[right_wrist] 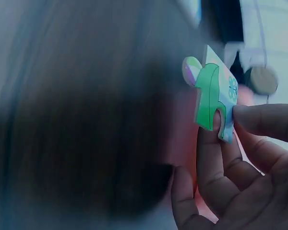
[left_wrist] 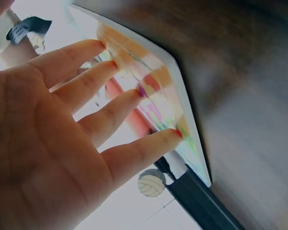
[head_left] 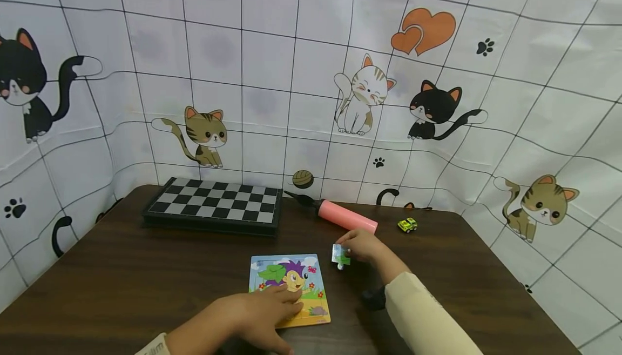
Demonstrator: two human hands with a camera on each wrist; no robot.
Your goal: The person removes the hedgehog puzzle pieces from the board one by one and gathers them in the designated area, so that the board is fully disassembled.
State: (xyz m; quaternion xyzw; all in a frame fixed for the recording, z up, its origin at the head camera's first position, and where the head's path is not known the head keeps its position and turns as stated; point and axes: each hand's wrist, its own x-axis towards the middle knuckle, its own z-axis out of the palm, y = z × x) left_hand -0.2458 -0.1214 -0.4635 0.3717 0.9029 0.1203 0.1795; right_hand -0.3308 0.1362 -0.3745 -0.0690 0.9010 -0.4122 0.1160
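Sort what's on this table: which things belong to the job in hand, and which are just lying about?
Part of the job:
puzzle piece, pinched in the right hand
picture puzzle, under the fingers of the left hand

Apparently just lying about:
checkered board
pink tube with a black end
small yellow-green toy car

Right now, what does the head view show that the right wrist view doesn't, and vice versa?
Head only: the left hand resting on the hedgehog puzzle, and the yellow toy car.
Right wrist only: the butterfly-like print on the puzzle piece.
Both: that piece pinched in the right hand, plus the yarn-ball print.
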